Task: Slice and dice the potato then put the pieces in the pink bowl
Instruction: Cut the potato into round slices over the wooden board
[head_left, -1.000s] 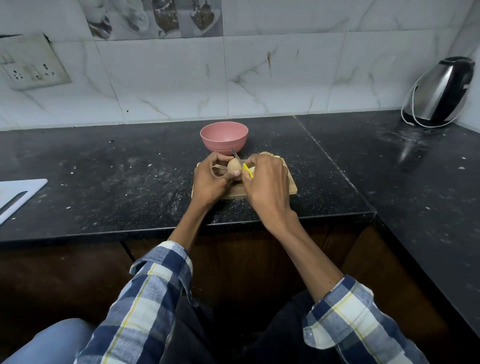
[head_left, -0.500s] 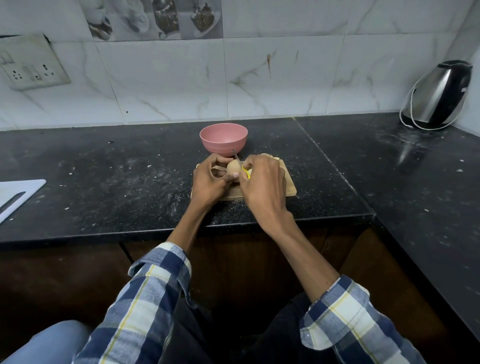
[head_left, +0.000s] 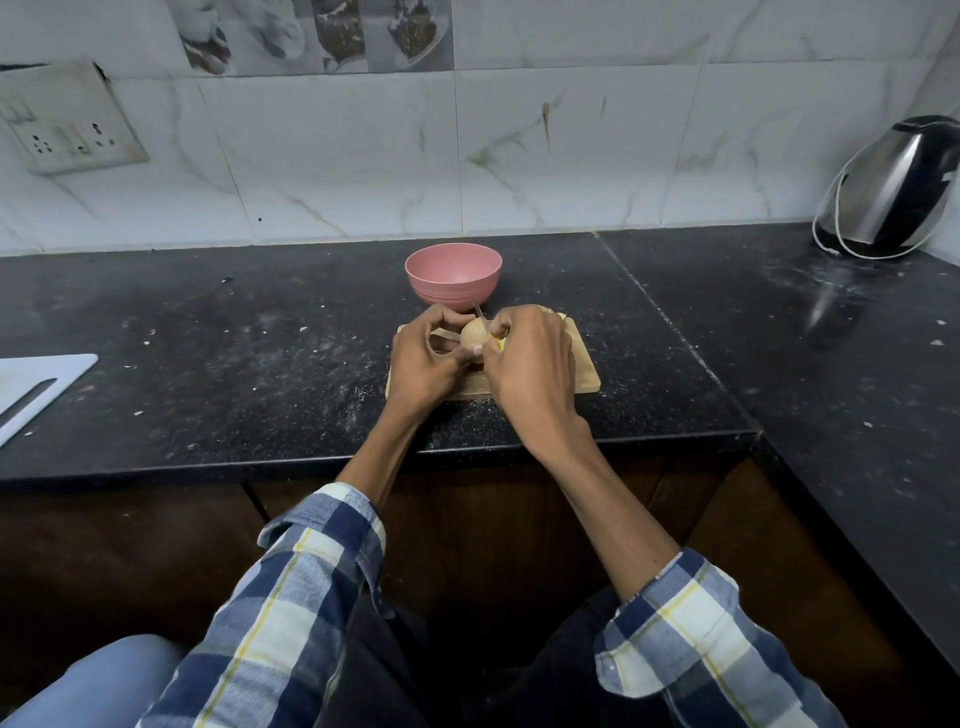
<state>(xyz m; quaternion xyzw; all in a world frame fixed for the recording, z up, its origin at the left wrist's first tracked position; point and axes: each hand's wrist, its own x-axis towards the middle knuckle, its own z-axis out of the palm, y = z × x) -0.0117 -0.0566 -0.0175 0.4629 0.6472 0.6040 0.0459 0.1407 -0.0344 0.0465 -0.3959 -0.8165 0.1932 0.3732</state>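
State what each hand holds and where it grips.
Left hand grips the potato by its left side on the cutting board. Right hand grips the knife by its yellow handle.

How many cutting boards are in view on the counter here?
2. A small rectangular wooden cutting board lies under both hands, just in front of the pink bowl. A white plastic cutting board sits at the counter's far left, cut off by the frame edge.

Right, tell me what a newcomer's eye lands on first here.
Both hands meet over a wooden cutting board at the counter's front edge: the left hand holds a potato, the right hand grips a yellow-handled knife. Just behind sits a pink bowl.
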